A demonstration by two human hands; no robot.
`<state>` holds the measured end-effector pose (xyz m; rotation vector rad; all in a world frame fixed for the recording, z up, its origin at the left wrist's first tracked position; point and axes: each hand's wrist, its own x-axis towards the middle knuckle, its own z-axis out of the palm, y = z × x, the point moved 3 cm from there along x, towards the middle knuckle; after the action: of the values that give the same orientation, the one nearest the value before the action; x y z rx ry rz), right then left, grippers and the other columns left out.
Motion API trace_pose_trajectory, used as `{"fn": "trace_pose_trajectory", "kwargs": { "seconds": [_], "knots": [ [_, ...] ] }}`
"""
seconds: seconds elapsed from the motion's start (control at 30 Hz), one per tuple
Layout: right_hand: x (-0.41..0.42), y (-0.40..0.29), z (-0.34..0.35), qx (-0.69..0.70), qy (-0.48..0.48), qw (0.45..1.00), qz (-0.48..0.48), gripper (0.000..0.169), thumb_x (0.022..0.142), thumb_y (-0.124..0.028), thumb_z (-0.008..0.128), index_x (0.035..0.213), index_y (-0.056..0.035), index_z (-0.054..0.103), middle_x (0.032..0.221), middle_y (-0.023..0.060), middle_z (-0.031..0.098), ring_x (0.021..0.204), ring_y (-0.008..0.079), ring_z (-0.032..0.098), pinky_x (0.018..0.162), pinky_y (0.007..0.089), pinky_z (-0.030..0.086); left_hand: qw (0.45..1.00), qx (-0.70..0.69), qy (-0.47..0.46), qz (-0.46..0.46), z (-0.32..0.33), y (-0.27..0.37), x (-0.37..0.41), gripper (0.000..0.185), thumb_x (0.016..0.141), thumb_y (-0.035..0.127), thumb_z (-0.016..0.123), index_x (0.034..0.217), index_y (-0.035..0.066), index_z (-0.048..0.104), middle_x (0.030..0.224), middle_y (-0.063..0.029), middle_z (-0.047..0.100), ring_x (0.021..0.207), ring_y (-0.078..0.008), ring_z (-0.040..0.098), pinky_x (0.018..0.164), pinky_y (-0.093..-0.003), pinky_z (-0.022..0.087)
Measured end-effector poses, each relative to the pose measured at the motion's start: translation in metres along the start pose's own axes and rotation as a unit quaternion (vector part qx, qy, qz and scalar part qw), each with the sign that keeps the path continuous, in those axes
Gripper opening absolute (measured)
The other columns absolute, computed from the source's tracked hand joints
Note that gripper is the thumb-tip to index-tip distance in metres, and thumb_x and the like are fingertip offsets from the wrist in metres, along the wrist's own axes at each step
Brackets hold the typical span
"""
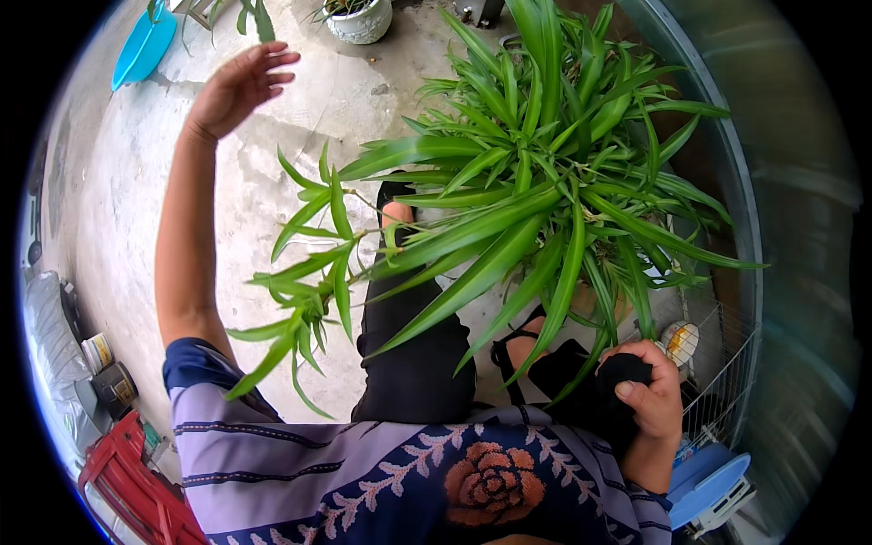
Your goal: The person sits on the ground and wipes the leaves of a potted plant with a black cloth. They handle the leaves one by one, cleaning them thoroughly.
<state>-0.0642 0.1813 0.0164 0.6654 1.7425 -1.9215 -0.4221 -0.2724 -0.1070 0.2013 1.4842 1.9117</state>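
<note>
My left hand (238, 92) is raised at the upper left with its fingers a little apart and nothing in it. A green succulent leaf (263, 24) shows just beyond its knuckles. At the lower right, my right hand (654, 392) curls around the black trouser fabric (623, 375) at my bent knee. A large spider plant (538, 157) with long arching leaves spreads before me. One of its stems reaches left with several plantlets (306, 306), partly in front of my left trouser leg (415, 340). Leaves hide most of whatever holds the plant.
A white pot (360, 22) and a turquoise basin (143, 44) stand at the far side of the concrete floor (122, 204). A wire rack (725, 361) and a blue basin (708, 484) are at right. Red furniture (133, 477) and small tubs (99, 351) sit lower left.
</note>
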Motion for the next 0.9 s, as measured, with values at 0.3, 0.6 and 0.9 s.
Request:
{"fn": "trace_pose_trajectory", "kwargs": {
  "seconds": [0.3, 0.6, 0.9],
  "knots": [
    [0.017, 0.004, 0.005, -0.033, -0.019, 0.998, 0.042, 0.034, 0.076, -0.011, 0.068, 0.105, 0.002, 0.055, 0.094, 0.0049, 0.06, 0.085, 0.0109, 0.055, 0.078, 0.0244, 0.044, 0.983, 0.041, -0.161, 0.085, 0.174, -0.04, 0.081, 0.045, 0.092, 0.029, 0.049, 0.124, -0.002, 0.047, 0.119, -0.012, 0.056, 0.104, -0.0183, 0.057, 0.09, -0.0314, 0.044],
    [0.024, 0.007, 0.005, -0.074, -0.036, 0.996, 0.043, 0.032, 0.077, -0.011, 0.068, 0.104, 0.0021, 0.055, 0.093, 0.0041, 0.059, 0.084, 0.0104, 0.054, 0.076, 0.0236, 0.043, 0.978, 0.028, -0.205, 0.035, 0.233, -0.052, 0.052, 0.044, 0.09, 0.021, 0.053, 0.129, 0.004, 0.045, 0.117, -0.0082, 0.055, 0.108, -0.0118, 0.049, 0.093, -0.0262, 0.038],
    [0.024, 0.007, 0.005, -0.076, -0.032, 0.995, 0.059, 0.031, 0.077, -0.009, 0.067, 0.103, 0.0019, 0.055, 0.094, 0.0044, 0.059, 0.085, 0.0104, 0.054, 0.077, 0.0237, 0.043, 0.827, 0.498, -0.096, 0.243, 0.266, -0.07, 0.012, 0.051, 0.082, 0.025, 0.06, 0.128, 0.007, 0.045, 0.13, -0.0122, 0.048, 0.126, -0.0371, 0.036, 0.102, -0.0488, 0.028]
  ]
}}
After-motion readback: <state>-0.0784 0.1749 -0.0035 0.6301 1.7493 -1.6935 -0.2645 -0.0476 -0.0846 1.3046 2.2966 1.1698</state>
